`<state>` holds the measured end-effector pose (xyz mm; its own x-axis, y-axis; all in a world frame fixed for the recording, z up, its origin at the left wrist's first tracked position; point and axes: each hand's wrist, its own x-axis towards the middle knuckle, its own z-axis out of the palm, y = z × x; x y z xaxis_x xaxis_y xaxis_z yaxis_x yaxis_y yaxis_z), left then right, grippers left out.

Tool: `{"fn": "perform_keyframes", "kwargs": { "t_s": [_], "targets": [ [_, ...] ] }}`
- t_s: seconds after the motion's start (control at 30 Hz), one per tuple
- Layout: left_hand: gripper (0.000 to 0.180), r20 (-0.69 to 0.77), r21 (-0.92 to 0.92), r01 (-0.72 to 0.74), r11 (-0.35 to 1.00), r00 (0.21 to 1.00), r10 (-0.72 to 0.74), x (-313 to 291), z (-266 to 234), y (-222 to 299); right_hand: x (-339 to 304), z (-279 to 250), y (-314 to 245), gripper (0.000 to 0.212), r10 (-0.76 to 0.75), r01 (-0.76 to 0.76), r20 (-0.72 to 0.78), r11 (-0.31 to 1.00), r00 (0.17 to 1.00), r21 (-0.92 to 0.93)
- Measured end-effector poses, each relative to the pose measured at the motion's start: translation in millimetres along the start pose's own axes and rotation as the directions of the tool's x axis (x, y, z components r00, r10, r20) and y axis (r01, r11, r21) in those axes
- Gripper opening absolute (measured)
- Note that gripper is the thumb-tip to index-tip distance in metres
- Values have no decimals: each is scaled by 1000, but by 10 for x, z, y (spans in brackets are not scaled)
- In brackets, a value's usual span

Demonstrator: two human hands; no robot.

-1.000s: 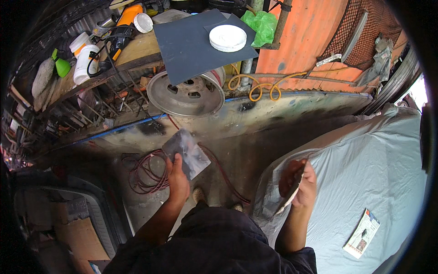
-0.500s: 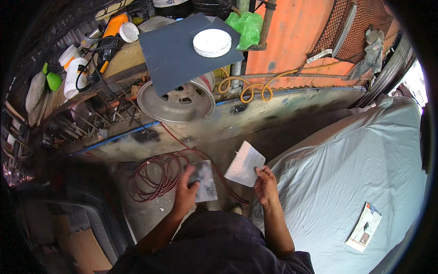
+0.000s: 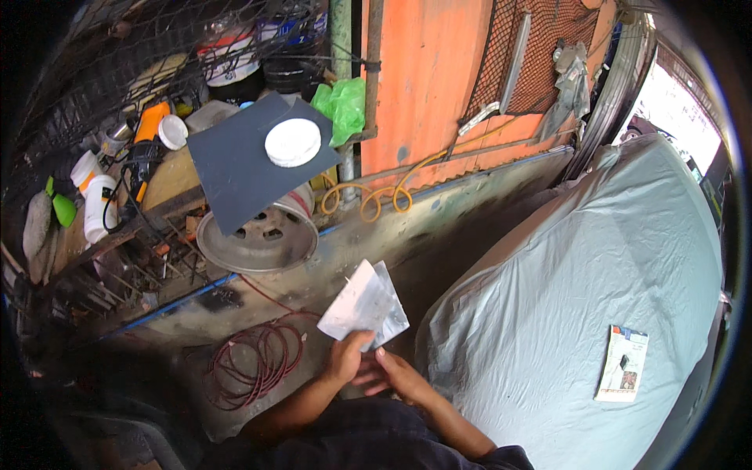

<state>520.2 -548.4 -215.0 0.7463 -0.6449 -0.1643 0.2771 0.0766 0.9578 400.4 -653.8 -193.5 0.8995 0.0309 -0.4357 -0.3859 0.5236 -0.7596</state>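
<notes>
My left hand [image 3: 348, 360] is closed on the lower end of two thin rectangular plates, pinched under the thumb and fanned out from each other. The front plate [image 3: 356, 301] is whitish, with a small nub on its upper left edge. Behind it, the grey smeared plate [image 3: 394, 317] shows on the right side. My right hand [image 3: 398, 377] is just right of the left one, below the plates, its fingers apart and holding nothing. Whether its fingertips touch the left hand is hard to make out.
A grey fabric cover [image 3: 564, 274] drapes a large form on the right, a printed packet [image 3: 623, 364] on it. Ahead, a dark sheet [image 3: 243, 157] bearing a white round lid [image 3: 293, 142] rests above a wheel rim [image 3: 262, 247]. A coiled red hose [image 3: 254, 364] lies on the floor.
The two plates, held apart in separate hands before, are now together in my left hand. My right hand has let go of its plate and moved left. The view has shifted to the right.
</notes>
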Motion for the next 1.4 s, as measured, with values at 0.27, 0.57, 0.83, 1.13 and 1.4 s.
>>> {"fn": "perform_keyframes", "kwargs": {
  "t_s": [0.27, 0.57, 0.83, 1.13, 1.4],
  "targets": [
    [56, 105, -526, -3, 850, 992, 68, -25, 16, -62, -102, -179, -241, 37, -584, 776, -536, 577, 610, 255],
    [52, 224, -87, 183, 979, 961, -159, -70, -330, 318, -445, -302, -622, 39, -684, 690, -514, 689, 518, -221],
    [63, 407, 103, -386, 917, 857, 316, 23, -79, 590, -524, 753, -716, 50, -727, 635, 622, -340, 291, -694],
    [77, 421, 186, -461, 868, 835, 354, -178, -74, 547, -367, 607, -548, 53, -840, 567, 426, -180, 337, -804],
    [80, 443, 368, -542, 756, 817, 370, -369, -92, 662, -245, 464, -436, 53, -864, 554, 389, -162, 320, -817]
  ]
}}
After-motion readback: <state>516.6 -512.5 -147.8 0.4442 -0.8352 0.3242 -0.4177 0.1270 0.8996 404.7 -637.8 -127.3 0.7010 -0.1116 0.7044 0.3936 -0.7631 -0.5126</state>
